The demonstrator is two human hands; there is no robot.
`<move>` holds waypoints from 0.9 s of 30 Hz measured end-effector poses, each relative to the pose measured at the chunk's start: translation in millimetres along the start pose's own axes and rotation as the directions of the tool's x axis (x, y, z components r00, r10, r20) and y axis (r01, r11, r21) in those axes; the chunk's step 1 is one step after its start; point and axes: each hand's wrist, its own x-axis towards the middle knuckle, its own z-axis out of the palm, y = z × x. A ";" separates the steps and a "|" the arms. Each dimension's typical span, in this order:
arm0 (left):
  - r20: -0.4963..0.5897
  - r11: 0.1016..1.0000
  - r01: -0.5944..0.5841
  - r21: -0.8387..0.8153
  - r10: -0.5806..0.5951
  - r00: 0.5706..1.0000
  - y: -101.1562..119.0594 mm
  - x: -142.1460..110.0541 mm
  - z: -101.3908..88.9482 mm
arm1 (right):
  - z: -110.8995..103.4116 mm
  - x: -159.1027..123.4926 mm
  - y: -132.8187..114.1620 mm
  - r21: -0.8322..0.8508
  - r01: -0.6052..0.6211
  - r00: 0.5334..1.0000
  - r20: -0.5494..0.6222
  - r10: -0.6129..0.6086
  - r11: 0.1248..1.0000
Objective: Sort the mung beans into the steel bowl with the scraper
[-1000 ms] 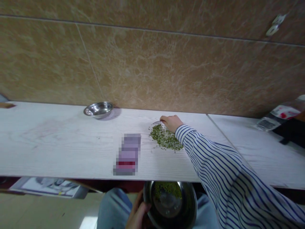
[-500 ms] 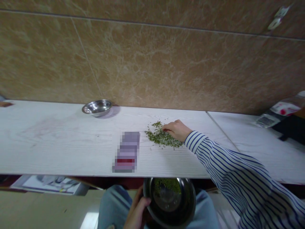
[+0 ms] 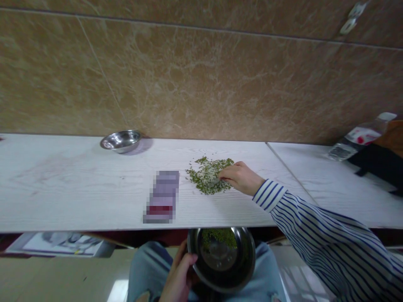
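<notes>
My left hand (image 3: 180, 274) grips the rim of a deep steel bowl (image 3: 250, 268) over my lap, thumb on the near-left edge. The bowl tilts toward the table's front edge and has green beans, which look like mung beans (image 3: 220, 237), along its far inner side. On the table lies a spread-out heap of green beans mixed with small white grains (image 3: 204, 176). My right hand (image 3: 241, 178) is at the heap's right side, fingers pinched together. A small grey thing (image 3: 215, 181) sticks out from its fingertips into the heap; its kind is hard to make out.
A shallow steel bowl (image 3: 121, 144) stands near the wall at the back left. A blurred-out phone-shaped object (image 3: 162, 197) lies left of the heap. At far right are a clear plastic bottle (image 3: 362, 136) and a black item (image 3: 378, 161). An open drawer (image 3: 63, 244) juts out below.
My right hand has moved slightly right and nearer across the heap, and the small grey thing now shows at its fingertips. The left hand still holds the deep bowl. The view has shifted slightly.
</notes>
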 end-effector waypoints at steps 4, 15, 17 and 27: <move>0.019 1.000 -0.003 0.003 0.002 1.000 0.7 -1.8 0.0 | -0.2 -8.0 -3.9 -0.049 -0.047 0.996 -0.072 0.043 0.998; 0.032 1.000 -0.012 0.007 0.012 0.999 2.8 -4.6 -4.3 | 19.8 -19.3 -32.5 -0.289 -0.061 0.990 -0.138 0.022 0.955; 0.034 1.000 -0.010 -0.003 0.010 0.999 4.4 -6.2 -3.2 | 17.6 -25.3 -35.4 -0.280 -0.064 0.989 -0.149 0.023 0.958; 0.079 1.000 -0.017 0.012 0.016 0.997 9.3 -8.1 0.0 | 18.0 -39.4 -54.3 -0.229 -0.046 0.983 -0.186 0.002 0.972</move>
